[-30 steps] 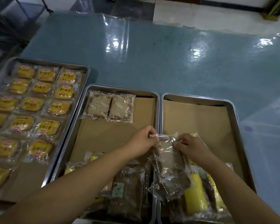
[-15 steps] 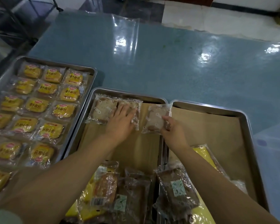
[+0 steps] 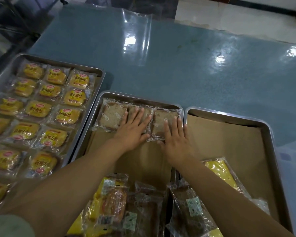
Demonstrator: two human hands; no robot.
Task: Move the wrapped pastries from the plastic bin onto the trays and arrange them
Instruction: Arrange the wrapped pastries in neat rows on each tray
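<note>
Three clear-wrapped brown cake slices lie in a row along the far edge of the middle tray (image 3: 88, 132). My left hand (image 3: 132, 130) rests flat, fingers spread, on the middle slice (image 3: 148, 113). My right hand (image 3: 175, 137) lies flat on the right slice (image 3: 162, 117), beside the tray's right rim. The left slice (image 3: 112, 117) is uncovered. Neither hand grips anything. A heap of wrapped pastries (image 3: 138, 211) lies across the near ends of the middle tray and the right tray (image 3: 270, 147). The plastic bin is not in sight.
A left tray (image 3: 101, 74) holds several rows of yellow-wrapped buns (image 3: 38, 108). A long yellow wrapped pastry (image 3: 220, 171) lies in the right tray on brown paper. A clear plastic sheet (image 3: 137, 33) stands up on the blue table (image 3: 203, 74). Something translucent (image 3: 294, 168) sits at far right.
My right hand carried a wrapped slice from the heap to the far end of the middle tray and laid it beside the other two. Both hands now press flat on the row.
</note>
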